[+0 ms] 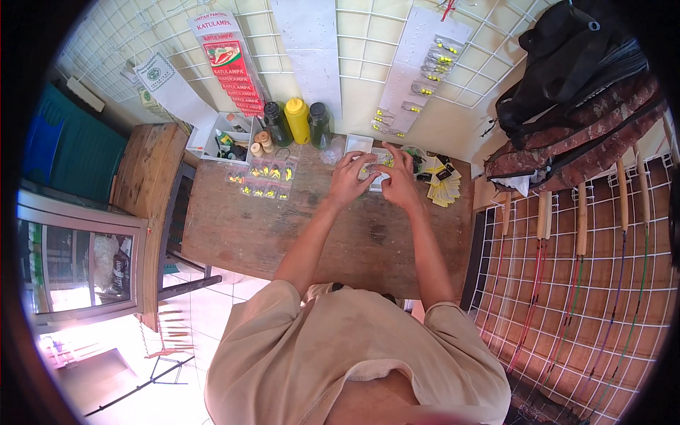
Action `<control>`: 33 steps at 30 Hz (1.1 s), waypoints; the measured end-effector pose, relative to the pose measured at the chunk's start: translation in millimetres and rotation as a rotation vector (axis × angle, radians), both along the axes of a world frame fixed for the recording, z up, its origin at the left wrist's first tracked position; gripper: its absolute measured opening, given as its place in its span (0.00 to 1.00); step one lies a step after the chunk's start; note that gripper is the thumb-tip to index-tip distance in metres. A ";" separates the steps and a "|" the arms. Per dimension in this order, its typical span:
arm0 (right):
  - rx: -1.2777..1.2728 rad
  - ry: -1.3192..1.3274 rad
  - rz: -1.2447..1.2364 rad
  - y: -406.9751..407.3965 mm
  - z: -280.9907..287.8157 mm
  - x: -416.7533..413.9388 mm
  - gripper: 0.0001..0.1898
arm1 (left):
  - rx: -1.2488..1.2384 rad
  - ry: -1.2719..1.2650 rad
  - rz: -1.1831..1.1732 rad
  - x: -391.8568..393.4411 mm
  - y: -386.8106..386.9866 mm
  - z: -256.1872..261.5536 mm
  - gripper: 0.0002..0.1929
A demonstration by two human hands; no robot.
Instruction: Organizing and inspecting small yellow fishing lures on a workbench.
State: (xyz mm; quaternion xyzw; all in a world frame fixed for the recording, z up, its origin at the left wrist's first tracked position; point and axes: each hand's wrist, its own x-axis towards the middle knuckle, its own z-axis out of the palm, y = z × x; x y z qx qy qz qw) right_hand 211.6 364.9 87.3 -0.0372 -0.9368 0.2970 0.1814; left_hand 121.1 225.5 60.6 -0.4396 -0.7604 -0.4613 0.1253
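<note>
Both my hands are raised over the far part of the wooden table (340, 241), close together. Between the fingertips of my left hand (349, 180) and my right hand (399, 183) is a small clear plastic bag (372, 169), apparently with something yellow in it. Behind and below the fingers are a white tray (359, 143) and a small box with yellow-green pieces (383, 158), partly hidden. A round clear tub (414, 159) stands just right of my right hand. Small bags with yellow fishing pieces (271, 178) lie in rows to the left.
Two dark bottles (320, 126) and a yellow squeeze bottle (297, 121) stand along the wall. Thread spools (263, 142) and a white divided organizer (226, 139) are at the back left. Yellow-and-black cards (443, 183) lie at the right. A camouflage bag (574, 138) hangs beside fishing rods (582, 223).
</note>
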 end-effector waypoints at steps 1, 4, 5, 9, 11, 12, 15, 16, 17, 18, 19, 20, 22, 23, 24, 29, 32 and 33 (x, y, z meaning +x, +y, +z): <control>0.003 -0.002 0.000 0.6 1.8 0.6 0.25 | 0.004 -0.020 0.000 0.9 -0.5 1.0 0.21; 0.005 0.013 0.006 4.0 3.7 1.9 0.25 | 0.008 -0.037 0.000 1.9 -0.6 3.0 0.21; 0.003 0.030 0.014 5.5 3.7 2.3 0.24 | 0.008 -0.033 0.002 2.0 -0.4 3.4 0.21; 0.021 0.040 0.001 6.6 9.8 3.7 0.24 | 0.002 -0.043 -0.004 0.9 -1.6 1.2 0.22; -0.002 0.118 -0.011 9.0 11.2 5.2 0.24 | 0.012 -0.025 0.004 1.5 -0.6 1.4 0.23; -0.002 0.117 -0.011 9.2 12.7 6.0 0.24 | 0.012 -0.026 0.004 1.6 -0.6 1.2 0.23; 0.005 0.146 -0.034 9.6 16.3 8.0 0.24 | 0.003 -0.035 0.012 1.7 -0.8 1.1 0.23; 0.029 0.149 -0.035 9.7 16.9 8.1 0.23 | 0.011 -0.036 0.011 1.7 -0.9 1.3 0.23; 0.054 0.153 -0.036 9.7 17.5 8.3 0.23 | 0.020 -0.037 0.009 1.8 -1.0 1.4 0.22; 0.054 0.152 -0.036 9.7 17.9 8.5 0.23 | 0.020 -0.038 0.010 1.6 -0.8 1.1 0.22; 0.054 0.133 -0.025 9.6 18.2 8.6 0.23 | 0.023 -0.030 0.012 1.4 -0.7 0.7 0.22; 0.053 0.114 -0.014 9.4 18.5 8.7 0.23 | 0.026 -0.022 0.014 1.2 -0.6 0.3 0.22; 0.050 0.093 -0.018 8.7 18.0 8.6 0.23 | 0.023 -0.023 0.004 1.4 -0.5 2.3 0.22; 0.047 0.072 -0.021 8.2 17.7 8.3 0.23 | 0.020 -0.024 -0.006 1.4 -0.7 3.3 0.21; 0.047 0.071 -0.021 7.2 17.3 7.8 0.23 | 0.019 -0.025 -0.006 1.1 -0.8 1.9 0.21; 0.010 -0.007 -0.016 8.5 9.5 6.0 0.24 | 0.028 -0.014 -0.023 2.3 -0.9 2.8 0.20; -0.003 -0.029 0.021 6.3 7.0 5.5 0.24 | 0.026 -0.011 -0.024 1.9 -2.9 -1.2 0.20; -0.003 -0.027 0.021 5.7 6.1 5.7 0.24 | 0.027 -0.010 -0.024 2.0 -3.3 -1.1 0.20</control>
